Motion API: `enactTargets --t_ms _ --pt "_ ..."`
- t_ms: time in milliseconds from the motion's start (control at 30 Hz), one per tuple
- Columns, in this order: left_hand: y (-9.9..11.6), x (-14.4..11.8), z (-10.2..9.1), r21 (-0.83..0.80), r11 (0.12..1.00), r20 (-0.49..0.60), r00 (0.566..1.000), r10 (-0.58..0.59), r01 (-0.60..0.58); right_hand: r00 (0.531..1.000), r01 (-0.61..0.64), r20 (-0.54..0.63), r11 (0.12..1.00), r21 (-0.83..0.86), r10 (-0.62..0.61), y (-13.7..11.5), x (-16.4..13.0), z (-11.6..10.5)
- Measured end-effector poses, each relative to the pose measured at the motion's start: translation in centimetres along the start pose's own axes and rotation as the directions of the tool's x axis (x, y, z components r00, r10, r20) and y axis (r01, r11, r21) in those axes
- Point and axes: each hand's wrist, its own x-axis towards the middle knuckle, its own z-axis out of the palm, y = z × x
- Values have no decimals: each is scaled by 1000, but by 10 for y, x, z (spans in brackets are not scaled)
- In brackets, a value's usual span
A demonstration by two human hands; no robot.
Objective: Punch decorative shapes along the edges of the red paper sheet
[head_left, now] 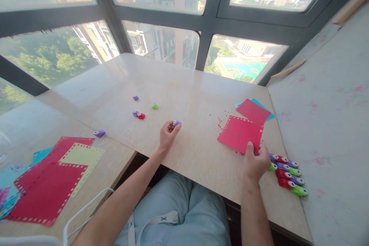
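My left hand [168,135] is closed around a small purple craft punch [177,123], held just above the table near its front edge. Between thumb and fingers, my right hand [256,161] pinches the lower right corner of a red sheet of paper [240,132]. Small punched holes run along that sheet's top and right edges. Red paper bits [220,126] lie scattered by its left side. Behind it, another red sheet [253,110] rests over blue paper [271,116].
Several purple, green and red punches [288,175] stand in rows by the right wall. More lie mid-table, among them a green punch [155,105] and a red punch [141,115]. Punched sheets [57,188] cover the left side, near a white cable [86,203]. Windows border the table's back.
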Motion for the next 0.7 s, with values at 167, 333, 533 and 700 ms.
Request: enactTargets --t_ms 167,333,533,700 --pt "0 0 1 -26 1000 22 1000 1 -1 953 -298 176 874 385 247 3 -6 7" --pt "1 -1 2 -18 1000 14 1000 1 -1 912 -302 388 856 420 131 -2 -20 20" --pt "5 -9 3 -3 999 49 998 -44 44 878 -192 479 921 339 6 -12 -33 24" --pt "6 -30 3 36 999 107 994 -34 30 897 -76 440 963 260 -48 -17 -36 24"
